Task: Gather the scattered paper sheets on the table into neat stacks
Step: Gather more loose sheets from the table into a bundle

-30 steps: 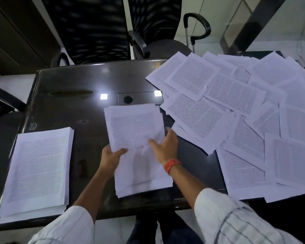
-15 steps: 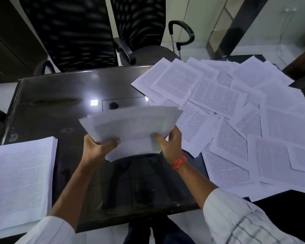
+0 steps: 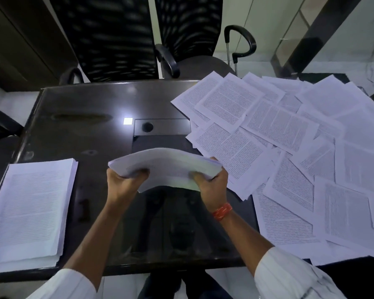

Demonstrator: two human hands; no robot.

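A dark, glossy counter (image 3: 84, 117) reflects a small square of ceiling light (image 3: 128, 121) beside a recessed rectangular cable hatch (image 3: 162, 126) with a round opening (image 3: 147, 126) near its left end. Two black mesh-backed office chairs stand along the far edge, the left chair (image 3: 108, 37) tucked close and the right chair (image 3: 188, 24) showing its dark seat and a curved black armrest (image 3: 243, 41) on a metal post. Pale tiled floor (image 3: 266, 67) lies beyond them, with dark wood panelling (image 3: 20, 39) at the far left and a dark slanted frame (image 3: 307, 37) at the upper right.
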